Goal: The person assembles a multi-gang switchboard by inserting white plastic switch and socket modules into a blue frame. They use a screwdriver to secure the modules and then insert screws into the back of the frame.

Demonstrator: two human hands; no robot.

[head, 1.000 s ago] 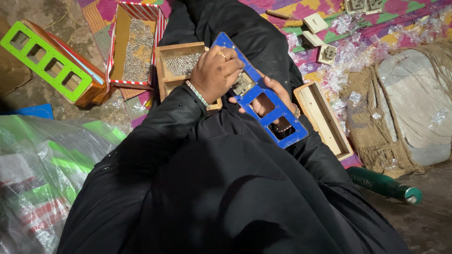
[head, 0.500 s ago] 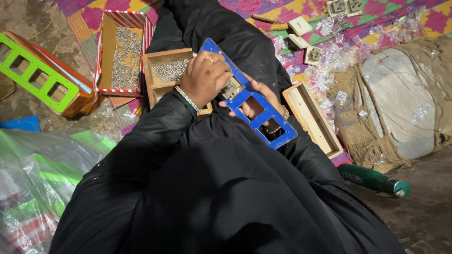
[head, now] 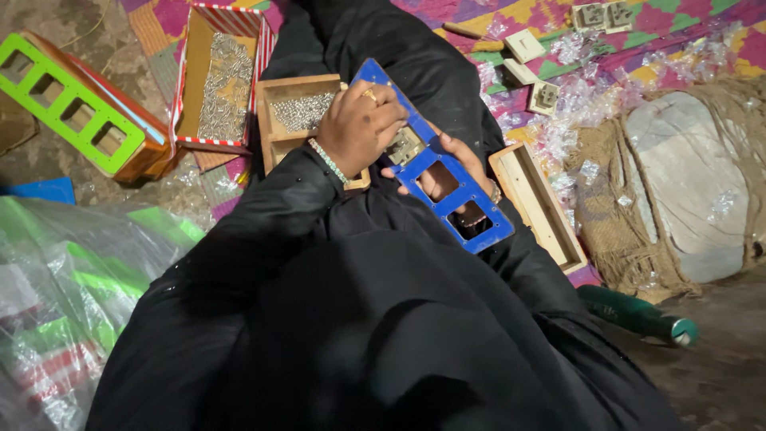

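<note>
A long blue plate (head: 477, 225) with rectangular cut-outs lies tilted over my lap. My right hand (head: 452, 165) grips it from underneath, and its fingers show through the openings. My left hand (head: 359, 128), with a beaded bracelet on the wrist, rests on top of the plate's upper end. Its fingers are closed on a small beige switch part (head: 405, 147) seated in one opening. My black sleeves and robe fill the lower view.
A wooden box of small screws (head: 299, 112) sits just left of my hands, next to a red-striped carton of screws (head: 226, 76) and a green frame (head: 68, 104). An open wooden box (head: 538, 203), white switch parts (head: 525, 46), clear wrappers, a burlap sack (head: 678, 183) and a green bottle (head: 638, 315) lie right.
The view has drifted a little. My left hand stays pressed on the upper end of the blue plate, and my right hand keeps holding it from below.
</note>
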